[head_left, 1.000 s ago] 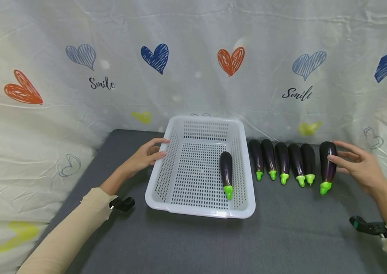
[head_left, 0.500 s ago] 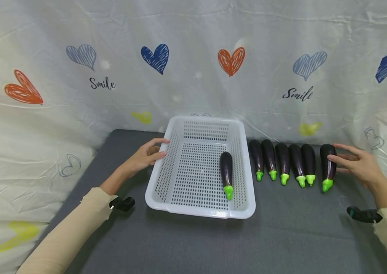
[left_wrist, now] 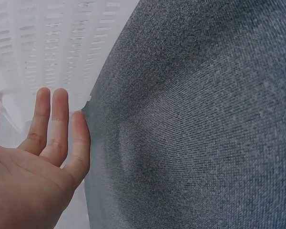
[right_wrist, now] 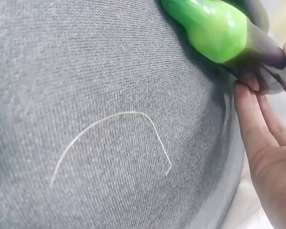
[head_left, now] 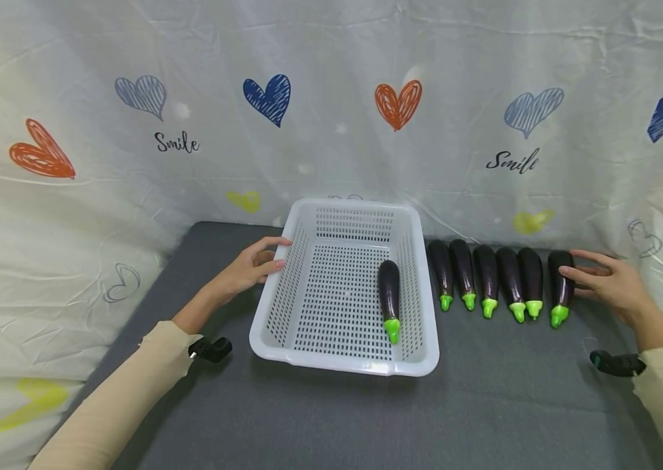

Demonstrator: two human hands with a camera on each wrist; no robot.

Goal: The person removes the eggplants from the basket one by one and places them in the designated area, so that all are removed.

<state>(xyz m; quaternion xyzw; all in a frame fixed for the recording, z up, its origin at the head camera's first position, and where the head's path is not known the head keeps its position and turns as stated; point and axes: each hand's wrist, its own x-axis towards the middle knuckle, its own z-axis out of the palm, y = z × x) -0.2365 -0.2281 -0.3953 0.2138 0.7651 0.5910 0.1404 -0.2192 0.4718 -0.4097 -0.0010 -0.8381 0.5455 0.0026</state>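
At the right end of the row, my right hand (head_left: 616,281) holds an eggplant (head_left: 560,287) with the thumb on its upper side and the fingers along its right. The right wrist view shows its bright green stem end (right_wrist: 219,31) over the cloth, fingertips against the dark skin. My left hand (head_left: 246,269) rests at the left rim of a white perforated basket (head_left: 343,367); thumb and index fingertips touch the rim. From the left wrist, the fingers (left_wrist: 59,121) look nearly straight beside the basket wall (left_wrist: 52,43). One eggplant (head_left: 389,294) lies inside the basket on the right.
Several more eggplants (head_left: 487,274) lie side by side right of the basket, green ends toward me. Grey cloth (head_left: 331,424) covers the table. A white curtain (head_left: 331,156) printed with hearts hangs behind and at the left. A thin pale strand (right_wrist: 109,117) lies on the cloth.
The eggplant in my right hand has come down toward the table, its green end shifting slightly away from me. The right forearm has moved a little left. Left hand and basket stay put.
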